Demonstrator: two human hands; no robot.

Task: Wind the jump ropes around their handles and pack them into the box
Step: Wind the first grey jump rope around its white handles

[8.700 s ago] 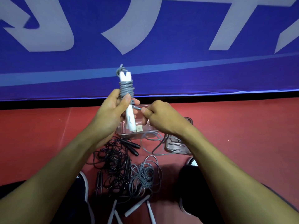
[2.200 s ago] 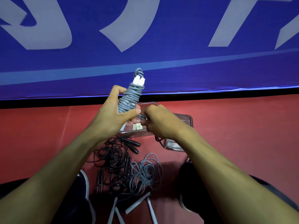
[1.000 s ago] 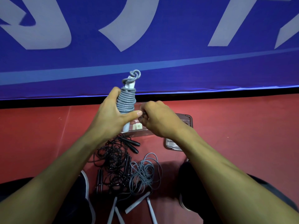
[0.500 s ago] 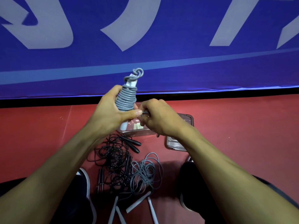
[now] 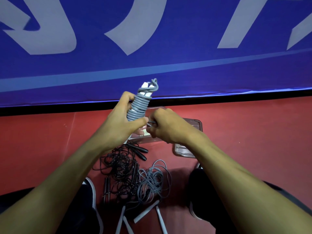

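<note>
- Compared with half a second earlier, the left hand (image 5: 120,125) has tipped the wound gray jump rope (image 5: 139,105) slightly to the right, so the two white handle ends (image 5: 146,86) now lean toward the blue banner (image 5: 168,39) instead of standing nearly straight up.
- Nine seconds ago only the upper part of the handles was wrapped and a long loose strand trailed to the floor; now the gray coils run in a tight stack from the handle tops down to the left thumb.
- The left hand is curled around the bundle, thumb pressed across the lowest coil, holding it in the air above the clear plastic box (image 5: 145,137).
- The right hand (image 5: 167,127) is closed, its fingertips pinching the short remaining tail of gray cord (image 5: 150,123) just beside the left thumb.
- A twisted loop of gray cord sits at the very top of the bundle, above the white handle ends.
- The box rests on the red floor (image 5: 253,141) behind the hands, its lid (image 5: 187,149) lying just to its right, partly hidden by the right wrist.
- On the floor between the person's dark shoes (image 5: 202,200) lie a tangle of black jump ropes (image 5: 120,168) and a loose gray jump rope (image 5: 152,181) with white handles (image 5: 146,211), all unwound.
</note>
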